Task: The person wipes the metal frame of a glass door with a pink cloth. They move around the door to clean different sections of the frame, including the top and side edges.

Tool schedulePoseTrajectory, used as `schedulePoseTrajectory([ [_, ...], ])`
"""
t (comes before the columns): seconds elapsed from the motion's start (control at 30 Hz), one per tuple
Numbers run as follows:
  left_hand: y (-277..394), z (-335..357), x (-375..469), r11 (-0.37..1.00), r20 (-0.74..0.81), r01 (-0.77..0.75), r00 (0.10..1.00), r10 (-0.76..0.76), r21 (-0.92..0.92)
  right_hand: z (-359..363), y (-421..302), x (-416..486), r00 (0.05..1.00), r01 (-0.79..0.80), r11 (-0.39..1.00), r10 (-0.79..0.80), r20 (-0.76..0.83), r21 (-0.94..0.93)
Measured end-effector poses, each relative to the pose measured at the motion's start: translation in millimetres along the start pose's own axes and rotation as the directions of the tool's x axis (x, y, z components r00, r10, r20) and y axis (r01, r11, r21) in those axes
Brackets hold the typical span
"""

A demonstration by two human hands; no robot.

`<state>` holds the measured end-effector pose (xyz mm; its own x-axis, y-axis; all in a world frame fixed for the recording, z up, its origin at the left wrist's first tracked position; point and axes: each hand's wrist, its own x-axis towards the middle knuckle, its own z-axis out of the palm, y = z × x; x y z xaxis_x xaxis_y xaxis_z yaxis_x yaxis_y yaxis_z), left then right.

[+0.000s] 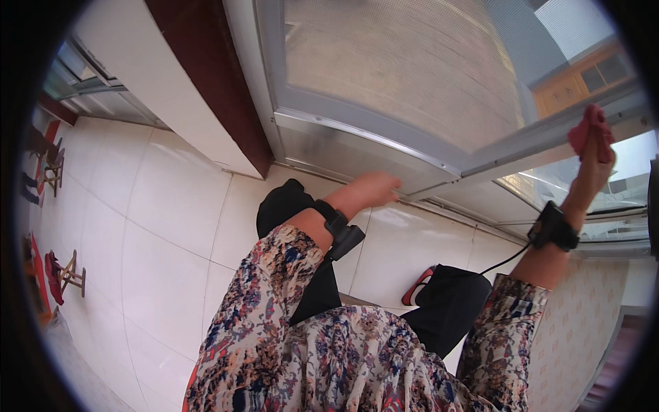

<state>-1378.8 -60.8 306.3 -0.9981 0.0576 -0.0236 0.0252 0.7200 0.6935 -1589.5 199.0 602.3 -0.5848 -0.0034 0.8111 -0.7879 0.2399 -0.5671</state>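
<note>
Before me stands a screened metal-framed door (370, 121) with a mesh upper part and a solid lower panel (340, 152). My right hand (597, 149) is raised at the frame's upright on the right, with a red cloth (592, 129) bunched in its fingers. Low in front of the bottom panel is my left hand (378, 188), its fingers pointing right and partly bent. I see nothing in it; whether its fingertips touch the panel I cannot tell. Both forearms wear black strapped devices.
A white wall end with dark red trim (216, 77) adjoins the door frame on the left. Folding stools (69, 273) stand on the tiled floor (165, 206) at far left, where part of another person shows. Glass panes (633, 154) and a patterned wall (571, 319) lie at right.
</note>
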Motion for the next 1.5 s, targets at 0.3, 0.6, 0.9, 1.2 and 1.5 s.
schedulePoseTrajectory([
  [0.3,17.6,-11.4,-4.5,0.999,0.047,0.01,0.999,-0.011,0.039,19.8,100.0,-145.7,0.916,-0.396,0.907,0.402,0.007,-0.144],
  [0.6,36.2,-17.4,-6.9,0.997,0.07,0.022,0.997,-0.028,0.081,33.3,144.9,-222.3,0.879,-0.465,0.881,0.471,0.073,-0.09],
  [0.9,51.0,-19.2,-5.4,0.996,0.136,0.025,0.99,-0.036,0.084,37.1,149.5,-281.0,0.313,-0.945,0.322,0.844,0.436,0.055],
  [1.2,69.3,-4.8,-17.6,0.978,0.373,-0.066,0.928,-0.012,0.197,106.5,107.0,-319.7,0.191,-0.982,0.146,0.783,0.592,0.123],
  [1.5,74.6,29.8,-45.7,0.951,0.644,-0.242,0.762,0.063,0.193,186.5,50.4,-332.8,-0.159,-0.978,-0.192,0.41,0.898,-0.085],
])
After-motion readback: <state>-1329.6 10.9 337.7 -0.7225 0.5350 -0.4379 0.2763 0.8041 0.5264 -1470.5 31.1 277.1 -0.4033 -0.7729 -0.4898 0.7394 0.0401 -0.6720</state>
